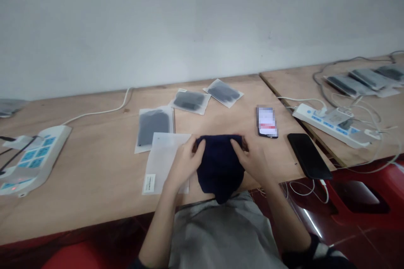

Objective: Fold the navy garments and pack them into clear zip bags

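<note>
A dark navy cloth [220, 166] lies at the near edge of the wooden table [94, 176], its lower end hanging over the edge. My left hand [185, 157] pinches its upper left corner. My right hand [249, 155] pinches its upper right corner. An empty frosted plastic bag [164, 155] with a small label lies flat just left of the cloth, partly under my left hand.
Three bagged dark cloths [153, 128] [190, 101] [223, 91] lie further back. Two phones [267, 122] [308, 155] sit to the right, one lit. White power strips [30, 157] [331, 124] with cables lie on both sides. More bagged items [360, 80] lie far right.
</note>
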{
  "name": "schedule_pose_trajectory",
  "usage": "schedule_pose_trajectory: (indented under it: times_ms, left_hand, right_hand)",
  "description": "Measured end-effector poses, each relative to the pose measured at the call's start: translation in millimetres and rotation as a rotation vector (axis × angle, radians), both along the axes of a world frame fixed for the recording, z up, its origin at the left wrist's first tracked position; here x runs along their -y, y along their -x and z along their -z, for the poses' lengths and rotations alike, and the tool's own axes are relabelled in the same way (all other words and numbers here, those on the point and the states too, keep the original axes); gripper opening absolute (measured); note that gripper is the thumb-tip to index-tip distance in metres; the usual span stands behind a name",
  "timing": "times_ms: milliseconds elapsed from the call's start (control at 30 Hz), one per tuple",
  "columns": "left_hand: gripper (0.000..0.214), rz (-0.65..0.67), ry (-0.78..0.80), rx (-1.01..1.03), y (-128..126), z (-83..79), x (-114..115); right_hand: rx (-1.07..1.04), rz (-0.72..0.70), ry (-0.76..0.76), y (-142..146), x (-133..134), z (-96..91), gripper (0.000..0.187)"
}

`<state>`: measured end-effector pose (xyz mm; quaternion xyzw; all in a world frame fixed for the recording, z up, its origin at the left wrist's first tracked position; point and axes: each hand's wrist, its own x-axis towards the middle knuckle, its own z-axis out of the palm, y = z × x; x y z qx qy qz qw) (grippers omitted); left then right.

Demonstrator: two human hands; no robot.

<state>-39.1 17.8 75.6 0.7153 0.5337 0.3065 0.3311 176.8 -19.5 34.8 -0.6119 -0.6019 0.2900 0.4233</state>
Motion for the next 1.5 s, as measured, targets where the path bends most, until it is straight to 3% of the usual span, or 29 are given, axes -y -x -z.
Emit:
schedule_pose_trajectory:
  times_ms: [133,233,300,367,433,500,600,700,833,1000,1133,1300,1400,1500]
  left_hand:
    - [0.025,-0.066,-0.041,-0.123,-18.8,12.3,-50.0]
    - [0.035,-0.124,-0.168,-0.200,-25.9,22.3,-55.9]
    - [0.034,-0.086,-0.217,-0.231,-24.6,26.5,-39.8]
    - [0.031,-0.002,-0.218,-0.262,-20.0,30.9,-14.0]
    - [0.031,0.049,-0.221,-0.288,-14.0,37.0,13.8]
    - [0.030,0.037,-0.217,-0.303,-8.1,44.2,37.3]
    - [0.025,-0.056,-0.201,-0.306,-0.7,53.1,57.7]
    - [0.018,-0.121,-0.220,-0.320,4.1,55.6,59.7]
    - [0.016,-0.114,-0.269,-0.391,3.2,50.7,39.2]
    - [0.030,0.006,-0.247,-0.610,-6.0,45.2,4.9]
    - [0.044,0.046,-0.221,-0.667,-11.1,45.5,-0.9]
    - [0.063,0.091,-0.276,-0.566,-13.6,43.1,-4.1]
    - [0.040,0.123,-0.255,-0.482,-16.6,35.1,-26.8]
    - [0.011,0.122,-0.198,-0.438,-25.6,24.4,-67.0]
  right_hand:
    - [-0.029,0.091,0.066,-2.9,-52.1,0.3,0.049]
    - [0.104,0.160,-0.007,-5.1,-62.9,6.4,0.052]
    - [0.175,0.120,-0.068,-6.2,-50.8,10.5,0.046]
    - [0.241,-0.012,-0.102,-7.6,-30.3,13.7,0.043]
    - [0.299,-0.163,-0.122,-10.2,-10.3,16.6,0.049]
    - [0.327,-0.226,-0.124,-14.7,2.7,20.1,0.059]
    - [0.333,-0.156,-0.104,-23.3,5.9,27.1,0.061]
    - [0.278,-0.091,-0.085,-30.1,-2.3,32.3,0.053]
    - [0.166,-0.125,-0.052,-32.9,-11.0,30.9,0.043]
    - [0.204,-0.087,-0.080,-33.5,-13.0,28.6,0.041]
    - [0.202,-0.218,-0.103,-32.1,-21.7,28.6,0.052]
    - [0.190,-0.281,-0.200,-25.6,-41.7,14.7,0.030]
    - [0.088,-0.214,-0.179,-21.8,-62.0,7.2,0.018]
    - [0.026,-0.100,-0.143,-20.2,-93.3,6.9,0.023]
